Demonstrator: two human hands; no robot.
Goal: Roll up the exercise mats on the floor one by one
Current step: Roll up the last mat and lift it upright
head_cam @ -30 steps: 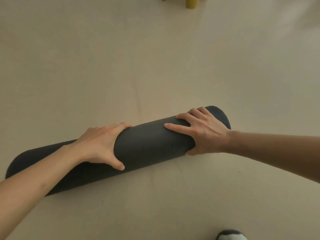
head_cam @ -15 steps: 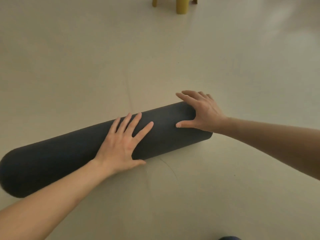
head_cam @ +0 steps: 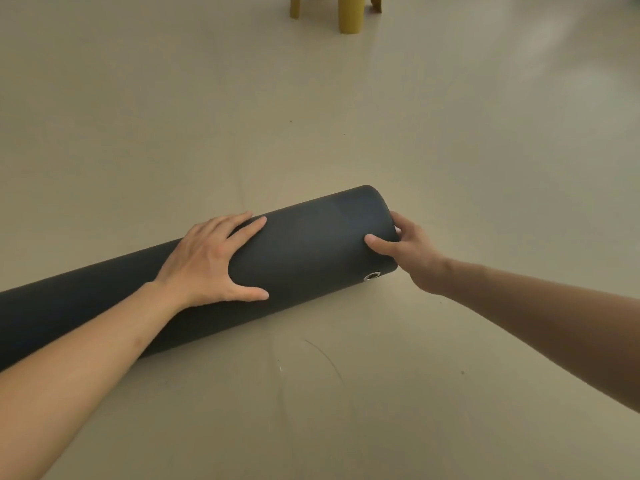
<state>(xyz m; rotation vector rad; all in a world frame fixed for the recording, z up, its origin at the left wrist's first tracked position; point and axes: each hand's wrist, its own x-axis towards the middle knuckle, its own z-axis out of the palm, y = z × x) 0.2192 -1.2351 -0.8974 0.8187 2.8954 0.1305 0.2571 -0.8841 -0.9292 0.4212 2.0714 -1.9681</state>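
A dark grey exercise mat (head_cam: 311,247), fully rolled into a thick tube, lies on the floor and runs from the lower left edge up to the middle. My left hand (head_cam: 211,258) lies flat over the top of the roll, fingers spread and thumb on the near side. My right hand (head_cam: 415,258) holds the roll's right end, with its thumb on the mat's surface and its fingers wrapped round the end face, mostly hidden. A small metal eyelet (head_cam: 372,276) shows near that end.
Pale beige floor (head_cam: 450,150) surrounds the roll on all sides. Yellow stool legs (head_cam: 351,12) stand at the top edge, well beyond the mat. Faint curved scuff marks (head_cam: 311,358) cross the floor in front of the roll.
My right hand has slid from the top of the roll to its right end and taken hold there. My left hand stays pressed on top. The view has moved closer.
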